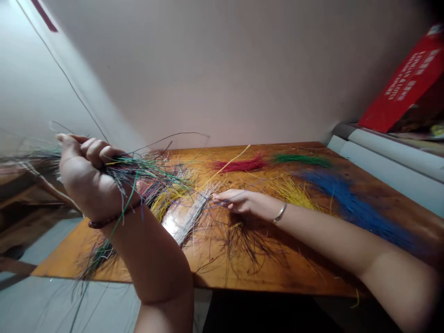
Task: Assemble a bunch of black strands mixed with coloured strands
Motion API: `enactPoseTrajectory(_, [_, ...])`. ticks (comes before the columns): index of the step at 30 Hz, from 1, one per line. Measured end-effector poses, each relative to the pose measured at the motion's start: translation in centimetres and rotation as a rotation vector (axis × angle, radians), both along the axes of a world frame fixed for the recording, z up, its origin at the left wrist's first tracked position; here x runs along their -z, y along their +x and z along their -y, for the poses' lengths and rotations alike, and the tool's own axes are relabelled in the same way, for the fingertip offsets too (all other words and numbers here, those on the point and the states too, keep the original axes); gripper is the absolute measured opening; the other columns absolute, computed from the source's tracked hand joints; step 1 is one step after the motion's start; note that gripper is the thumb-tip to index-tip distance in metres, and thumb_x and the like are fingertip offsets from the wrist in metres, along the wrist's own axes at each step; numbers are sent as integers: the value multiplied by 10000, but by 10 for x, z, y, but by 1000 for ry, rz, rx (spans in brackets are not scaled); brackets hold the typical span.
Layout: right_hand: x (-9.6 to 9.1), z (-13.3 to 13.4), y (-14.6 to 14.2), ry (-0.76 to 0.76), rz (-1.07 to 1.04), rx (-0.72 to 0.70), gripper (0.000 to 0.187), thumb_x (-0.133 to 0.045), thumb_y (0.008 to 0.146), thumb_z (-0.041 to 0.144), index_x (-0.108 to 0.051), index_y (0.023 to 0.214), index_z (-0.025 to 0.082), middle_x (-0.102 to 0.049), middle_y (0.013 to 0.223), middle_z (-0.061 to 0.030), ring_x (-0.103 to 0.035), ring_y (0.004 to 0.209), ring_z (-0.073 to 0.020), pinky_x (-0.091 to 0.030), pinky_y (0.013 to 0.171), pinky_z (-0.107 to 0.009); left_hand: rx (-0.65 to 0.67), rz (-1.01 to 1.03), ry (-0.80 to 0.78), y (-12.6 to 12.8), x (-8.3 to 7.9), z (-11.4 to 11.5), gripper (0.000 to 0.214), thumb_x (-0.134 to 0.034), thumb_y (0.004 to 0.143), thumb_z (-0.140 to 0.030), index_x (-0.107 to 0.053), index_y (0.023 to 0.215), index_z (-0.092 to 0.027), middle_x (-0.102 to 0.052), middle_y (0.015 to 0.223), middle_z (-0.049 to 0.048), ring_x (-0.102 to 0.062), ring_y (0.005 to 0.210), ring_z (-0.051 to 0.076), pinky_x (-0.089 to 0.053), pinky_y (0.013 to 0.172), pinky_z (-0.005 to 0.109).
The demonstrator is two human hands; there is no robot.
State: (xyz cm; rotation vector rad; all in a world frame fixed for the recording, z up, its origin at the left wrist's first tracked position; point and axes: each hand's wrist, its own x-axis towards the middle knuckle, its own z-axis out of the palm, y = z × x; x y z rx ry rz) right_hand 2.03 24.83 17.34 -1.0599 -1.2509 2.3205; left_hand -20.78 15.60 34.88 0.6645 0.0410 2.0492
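Note:
My left hand (92, 173) is raised at the left, its fingers closed around a mixed bundle of thin wires (149, 169) in grey, green, white and dark colours. Loose ends stick out on both sides of the fist and some hang past the wrist. Low over the middle of the table, my right hand (243, 202) pinches with its fingertips what looks like a thin wire; its exact colour is hard to make out. Close to those fingertips lies a bunch of silvery-white wires (196, 215), and dark wires (249, 240) spread below the hand.
On the wooden table (291, 277) lie sorted piles: red wires (239, 164), green wires (301, 160), yellow wires (294, 192) and blue wires (357, 208). A mixed heap lies behind the left forearm. A red box (398, 88) stands on a white surface at the right.

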Motion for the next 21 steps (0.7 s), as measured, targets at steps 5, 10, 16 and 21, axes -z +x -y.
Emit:
enactPoseTrajectory(5, [4,-23,-6,586,287,222,209,-553,849,260,-651,761,99,-695,807,-102,-571,449,-62,-378,368,-144,-124,-74,-115,19,-4,-2,314,-416,907,-164,-328,605,-174,-130,483,-97,-201,332,16,-218,314,119])
enactPoseTrajectory(10, [-62,-23,56,1014,271,569,242,-612,787,275,-676,925,87,-705,881,-141,-615,475,-104,-495,467,-213,131,-333,-191,62,-6,-14,258,-514,878,-238,-389,663,-168,-192,520,-95,-160,347,11,-159,301,121])
enactPoseTrajectory(16, [-126,46,105,1266,94,774,319,-626,763,386,-696,986,169,-702,912,-101,-581,481,-104,-512,483,-268,193,-783,-338,115,12,-37,303,-677,746,-289,-401,685,-180,-200,557,-87,-160,388,18,-127,329,149])
enactPoseTrajectory(21, [-131,56,110,1206,95,560,365,-667,721,434,-698,995,195,-696,844,-78,-577,524,-120,-490,490,-270,147,-1072,-372,145,26,-40,351,-700,709,-325,-380,658,-190,-196,527,-86,-178,395,26,-119,360,174])
